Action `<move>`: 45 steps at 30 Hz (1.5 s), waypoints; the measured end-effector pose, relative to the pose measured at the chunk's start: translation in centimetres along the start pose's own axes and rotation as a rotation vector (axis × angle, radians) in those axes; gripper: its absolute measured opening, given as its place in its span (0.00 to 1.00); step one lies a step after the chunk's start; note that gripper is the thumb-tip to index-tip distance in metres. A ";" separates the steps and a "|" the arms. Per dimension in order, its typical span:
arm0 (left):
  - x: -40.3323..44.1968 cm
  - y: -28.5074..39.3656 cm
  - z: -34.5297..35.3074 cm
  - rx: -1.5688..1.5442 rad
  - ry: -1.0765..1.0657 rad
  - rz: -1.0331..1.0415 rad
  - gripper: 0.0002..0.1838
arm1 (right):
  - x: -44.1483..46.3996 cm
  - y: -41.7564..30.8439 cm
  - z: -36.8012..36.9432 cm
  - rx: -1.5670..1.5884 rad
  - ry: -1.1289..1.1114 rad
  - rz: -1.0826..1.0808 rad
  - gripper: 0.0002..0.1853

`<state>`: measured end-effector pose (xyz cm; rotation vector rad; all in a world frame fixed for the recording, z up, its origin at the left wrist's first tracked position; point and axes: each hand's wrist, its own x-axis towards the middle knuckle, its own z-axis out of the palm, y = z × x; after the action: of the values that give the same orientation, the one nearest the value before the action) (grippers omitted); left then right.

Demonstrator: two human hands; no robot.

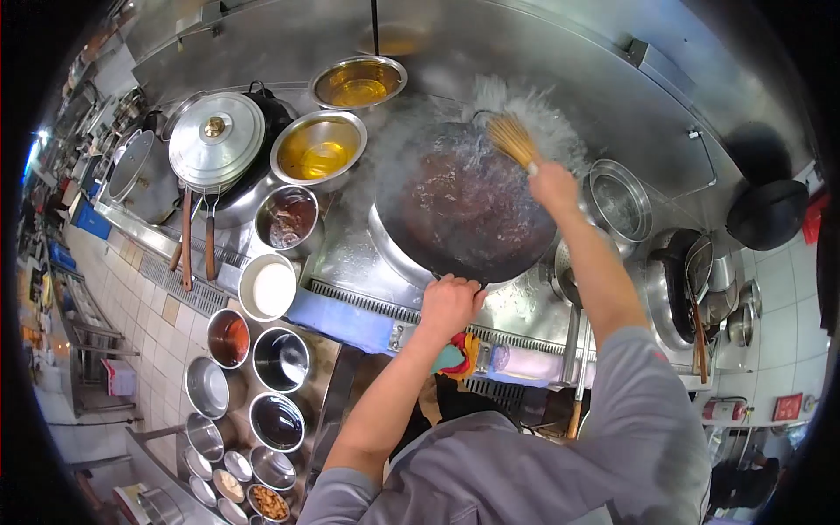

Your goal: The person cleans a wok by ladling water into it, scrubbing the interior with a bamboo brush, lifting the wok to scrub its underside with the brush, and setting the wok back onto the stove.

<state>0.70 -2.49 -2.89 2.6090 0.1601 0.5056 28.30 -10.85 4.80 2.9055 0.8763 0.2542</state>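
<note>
In the head view, a large dark wok [503, 264] sits on the steel tabletop [343, 267], with brownish liquid and steam inside it. The right hand [553, 187] is closed around the bound end of a bamboo brush [512, 138], whose splayed bristles point toward the wok's far right edge; splashing water and vapour blur that edge, so whether the bristles touch the metal cannot be told. The left hand [452, 306] is curled over the wok's near rim, its fingers bent around the edge. Just below this hand, on the near side of the wok, hangs a red, yellow and green cloth [472, 354].

To the left of the wok stand two steel bowls of yellow liquid, the nearer bowl [352, 131] and the farther bowl [337, 73]. Beyond them, farther left of the wok, a silver lid [236, 157] covers a pan. A pot with reddish-brown contents [285, 214] and a pot of white contents [273, 290] stand left of the wok too, the white one nearer the person. Right of the wok, near its rim, are a round steel strainer [619, 199] and a long-handled ladle [570, 346].
</note>
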 end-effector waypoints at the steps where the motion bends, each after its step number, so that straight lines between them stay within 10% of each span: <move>1: 0.1 0.2 0.1 -0.007 0.010 0.002 0.13 | -0.8 -1.2 -0.4 0.035 0.134 0.035 0.13; 5: 0.0 0.6 -0.3 0.014 -0.032 -0.009 0.13 | 0.5 -0.3 1.9 -0.109 -0.080 -0.215 0.12; 12: 0.2 0.3 -0.9 0.034 -0.039 0.012 0.13 | 2.3 9.6 -5.9 0.013 0.094 0.328 0.18; 18: 0.1 0.2 -0.8 -0.003 -0.028 0.020 0.13 | -4.1 3.0 -5.8 -0.071 -0.032 -0.275 0.25; 30: -0.4 -0.8 -1.5 0.012 -0.084 -0.001 0.14 | -0.2 -0.4 -0.7 -0.071 0.023 0.033 0.20; 37: -0.2 -0.5 -1.0 0.049 -0.074 0.025 0.14 | -9.5 -3.2 0.5 0.278 -0.315 -0.394 0.26; 45: 0.1 0.5 -1.7 0.057 -0.085 0.026 0.14 | 1.2 4.3 -2.9 -0.003 -0.020 0.166 0.26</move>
<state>0.16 -2.15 -1.25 2.6857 0.1150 0.4036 31.09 -13.64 8.38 2.9750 0.6321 0.2385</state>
